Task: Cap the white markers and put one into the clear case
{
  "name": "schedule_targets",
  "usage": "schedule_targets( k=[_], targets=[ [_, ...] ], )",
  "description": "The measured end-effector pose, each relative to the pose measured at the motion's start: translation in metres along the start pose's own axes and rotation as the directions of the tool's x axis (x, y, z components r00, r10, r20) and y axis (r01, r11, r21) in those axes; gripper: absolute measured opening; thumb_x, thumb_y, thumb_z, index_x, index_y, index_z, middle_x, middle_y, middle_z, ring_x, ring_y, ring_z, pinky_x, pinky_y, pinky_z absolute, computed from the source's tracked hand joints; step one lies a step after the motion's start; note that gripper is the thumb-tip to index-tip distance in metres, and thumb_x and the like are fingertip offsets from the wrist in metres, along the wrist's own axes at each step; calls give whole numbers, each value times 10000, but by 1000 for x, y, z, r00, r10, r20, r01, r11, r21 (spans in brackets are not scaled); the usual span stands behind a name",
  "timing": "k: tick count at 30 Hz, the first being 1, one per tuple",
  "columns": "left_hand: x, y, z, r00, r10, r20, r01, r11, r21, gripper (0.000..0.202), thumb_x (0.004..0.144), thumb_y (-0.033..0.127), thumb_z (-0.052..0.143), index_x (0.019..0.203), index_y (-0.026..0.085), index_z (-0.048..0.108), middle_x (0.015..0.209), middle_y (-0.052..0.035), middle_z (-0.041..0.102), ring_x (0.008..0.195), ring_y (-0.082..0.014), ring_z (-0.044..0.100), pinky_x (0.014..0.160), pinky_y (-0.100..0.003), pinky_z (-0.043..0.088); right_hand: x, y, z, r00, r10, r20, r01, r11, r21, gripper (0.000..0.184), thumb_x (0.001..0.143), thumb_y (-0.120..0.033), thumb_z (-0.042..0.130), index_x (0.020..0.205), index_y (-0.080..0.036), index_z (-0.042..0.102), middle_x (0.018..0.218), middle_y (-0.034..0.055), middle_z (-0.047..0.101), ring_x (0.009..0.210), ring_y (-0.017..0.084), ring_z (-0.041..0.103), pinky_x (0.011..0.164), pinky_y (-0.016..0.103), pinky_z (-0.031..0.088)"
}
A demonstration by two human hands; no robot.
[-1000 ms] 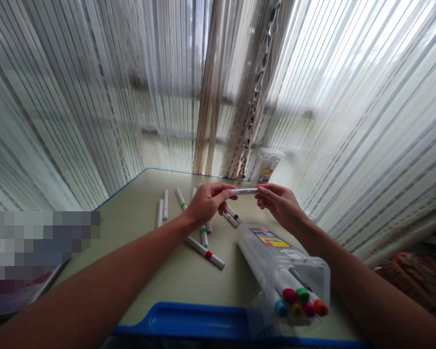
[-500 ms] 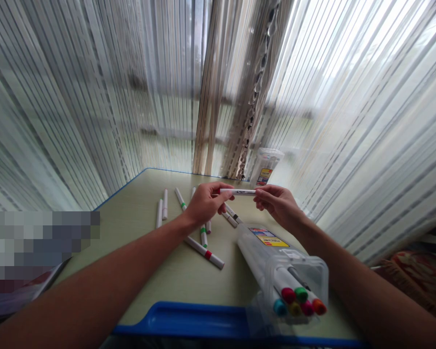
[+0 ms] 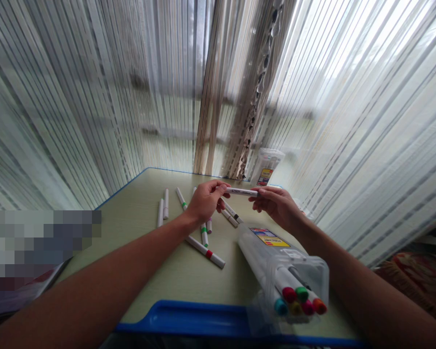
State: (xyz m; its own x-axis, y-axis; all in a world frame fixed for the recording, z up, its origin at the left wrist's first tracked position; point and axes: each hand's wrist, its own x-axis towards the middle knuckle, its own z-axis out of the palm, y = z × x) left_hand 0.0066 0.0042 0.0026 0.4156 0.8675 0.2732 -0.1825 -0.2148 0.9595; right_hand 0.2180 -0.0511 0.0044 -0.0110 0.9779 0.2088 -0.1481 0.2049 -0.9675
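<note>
A white marker (image 3: 241,192) is held level above the table, pinched at one end by my left hand (image 3: 205,200) and at the other by my right hand (image 3: 276,204). Both hands have their fingers closed on it. Below them several white markers lie scattered on the pale green table (image 3: 148,261), among them one with a red band (image 3: 208,253) and one with a green band (image 3: 204,234). A clear plastic marker case (image 3: 281,266) lies on its side near my right forearm, with several coloured caps showing at its open end.
A clear lid or second container (image 3: 266,167) with a yellow label stands at the back of the table by the curtains. Striped sheer curtains surround the table on three sides. The table's blue front rim (image 3: 189,317) is close to me. A dark flat object lies at the left.
The marker has stayed between both hands and shifted only slightly. My right hand has turned a little, with its fingers lower under the marker's end.
</note>
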Motion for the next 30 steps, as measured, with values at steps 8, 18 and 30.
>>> schedule_targets(
  k=[8,18,30],
  targets=[
    [-2,6,1,997,-69,-42,63,990,-126,256,939,257,402,1009,101,592,724,-69,679,407,-99,565,393,-207,426,0,0,0,1000,-20,12,20,1000,0,224,746,-304,764,917,-160,747,752,70,732,565,121,634,505,227,456],
    [-2,-2,-1,992,117,43,-118,993,16,253,818,295,653,987,108,630,755,-41,662,432,-61,537,397,-184,445,0,0,1,999,-36,-28,35,999,-28,275,692,-302,808,928,-179,739,761,61,733,552,116,629,499,233,448],
    [-3,-2,0,989,133,69,-139,986,89,298,806,332,675,1001,113,618,665,9,588,453,-68,533,412,-186,456,1,2,1,997,-65,-52,61,995,-80,312,670,-277,823,947,-170,729,758,49,722,571,121,620,494,234,448]
  ],
)
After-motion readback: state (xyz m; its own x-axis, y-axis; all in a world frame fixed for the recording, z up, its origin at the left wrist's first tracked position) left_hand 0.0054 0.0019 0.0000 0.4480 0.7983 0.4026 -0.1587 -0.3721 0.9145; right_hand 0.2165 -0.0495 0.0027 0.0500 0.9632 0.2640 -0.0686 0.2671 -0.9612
